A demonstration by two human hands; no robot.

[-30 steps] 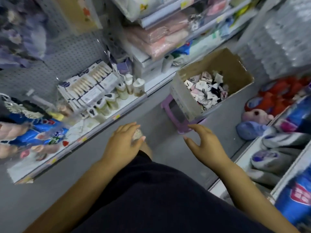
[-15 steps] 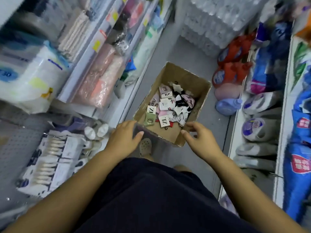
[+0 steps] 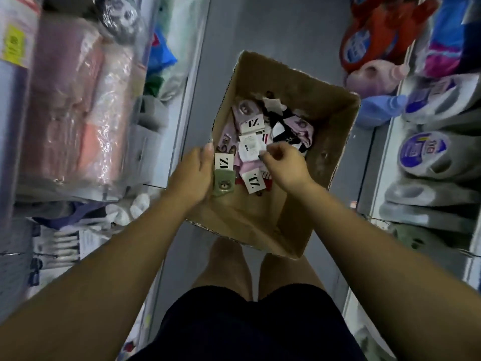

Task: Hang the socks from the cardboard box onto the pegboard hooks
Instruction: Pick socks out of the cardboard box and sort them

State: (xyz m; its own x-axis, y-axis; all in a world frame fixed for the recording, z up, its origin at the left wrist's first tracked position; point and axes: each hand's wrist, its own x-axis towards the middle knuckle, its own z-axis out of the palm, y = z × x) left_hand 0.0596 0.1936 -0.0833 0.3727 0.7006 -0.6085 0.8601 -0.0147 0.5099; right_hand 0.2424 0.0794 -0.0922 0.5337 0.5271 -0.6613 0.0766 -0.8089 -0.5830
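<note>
Both hands in cardboard box (image 3: 330, 131): left hand (image 3: 194, 175) fingers closed on green sock (image 3: 223, 183), right hand (image 3: 283, 162) fingers pinching a white sock card (image 3: 251, 149); best lifted singly by the card to avoid tangling

"Z" on sock tags (image 3: 223, 161); "10" on tub lid (image 3: 430, 149).

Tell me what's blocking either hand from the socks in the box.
Nothing visible. The box is open on top with no lid or flap over the socks. The left hand is already at the green bear sock by the box's left wall, and the right hand has its fingertips on a white-tagged sock.
</note>
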